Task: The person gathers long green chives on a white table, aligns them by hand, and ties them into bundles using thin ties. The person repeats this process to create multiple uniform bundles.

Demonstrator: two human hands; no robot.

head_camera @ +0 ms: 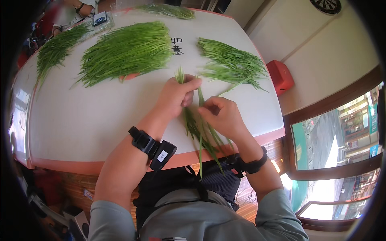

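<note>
My left hand [182, 93] is closed around a small bundle of green stalks [191, 122], which look like Chinese chives. The pale ends poke up above my fist, and the leaves hang down over the table's near edge. Between my left thumb and forefinger, a few separate stalks [200, 95] stand out to the right. My right hand [221, 116] is beside these stalks with fingers curled and thumb bent in; whether it pinches one is unclear. A looser heap of chives [235, 60] lies beyond my right hand. A large, neatly aligned pile [129, 49] lies at the far left.
The white table [75, 126] has a pink border and black writing. Another chive heap [57, 49] lies at far left, near a phone [100, 18] and another person's arm [86, 9]. A plastic-wrapped bunch [169, 11] lies at the far edge. A red box [279, 76] is right.
</note>
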